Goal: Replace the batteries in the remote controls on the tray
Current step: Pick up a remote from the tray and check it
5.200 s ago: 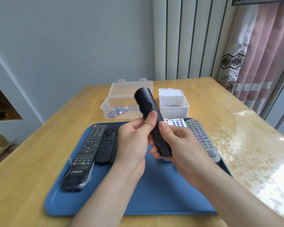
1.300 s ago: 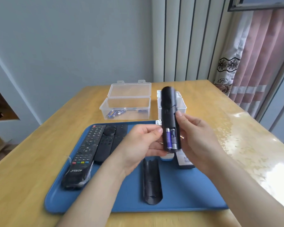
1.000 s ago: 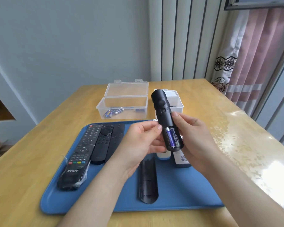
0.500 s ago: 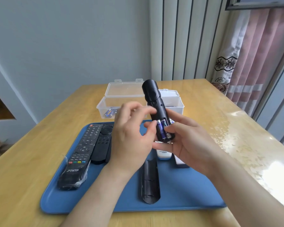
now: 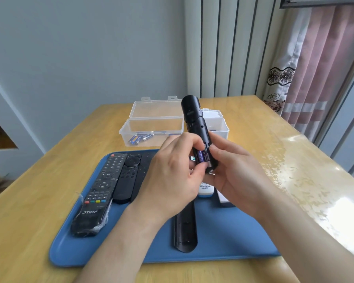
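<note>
Fingertips (image 5: 200,168) of the left hand (image 5: 172,180) now pinch 1 of the 2 purple cylindrical batteries (image 5: 202,157) in the open bay of the slim black plastic remote control (image 5: 194,121), at the centre of the frame. Half a second back that hand was only arriving there, and 5 seconds back the remote was closed. Its long black back cover (image 5: 185,229) lies on the blue plastic tray (image 5: 243,242) at lower centre, below the hands. So the opening step looks done, and lifting out the old cells looks like the step in hand. The right hand (image 5: 237,176) wraps the remote's lower end from the right and holds it upright, leaning slightly left. With the thumb above and a finger below, the left hand brackets the battery, which seems not yet lifted out. Loose batteries (image 5: 140,137) lie in the clear plastic box (image 5: 151,121) at upper centre, behind the tray.
</note>
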A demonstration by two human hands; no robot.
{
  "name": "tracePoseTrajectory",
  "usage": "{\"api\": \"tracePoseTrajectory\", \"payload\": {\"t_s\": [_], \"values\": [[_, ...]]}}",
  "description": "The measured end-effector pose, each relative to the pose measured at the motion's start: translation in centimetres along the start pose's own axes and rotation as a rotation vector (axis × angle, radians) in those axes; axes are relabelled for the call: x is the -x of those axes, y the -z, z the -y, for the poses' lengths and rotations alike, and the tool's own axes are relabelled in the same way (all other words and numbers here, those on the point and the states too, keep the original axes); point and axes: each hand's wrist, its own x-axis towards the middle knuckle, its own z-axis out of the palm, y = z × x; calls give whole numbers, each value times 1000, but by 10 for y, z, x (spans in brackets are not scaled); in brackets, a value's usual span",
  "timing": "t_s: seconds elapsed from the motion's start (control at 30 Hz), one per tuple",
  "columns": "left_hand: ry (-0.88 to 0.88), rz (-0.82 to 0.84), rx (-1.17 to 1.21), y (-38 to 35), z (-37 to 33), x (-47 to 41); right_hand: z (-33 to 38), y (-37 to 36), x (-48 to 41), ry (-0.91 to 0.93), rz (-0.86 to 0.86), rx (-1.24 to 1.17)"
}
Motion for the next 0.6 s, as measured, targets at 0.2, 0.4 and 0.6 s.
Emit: {"api": "tracePoseTrajectory", "payload": {"t_s": [0.2,0.4,0.6], "values": [[46,23,46,0,-1,0,0,-2,1,19,-15,8],[53,8,55,0,-2,0,-2,-6,2,20,-15,-15],[67,0,56,-4,-4,0,-4,-8,1,35,-27,17]]}}
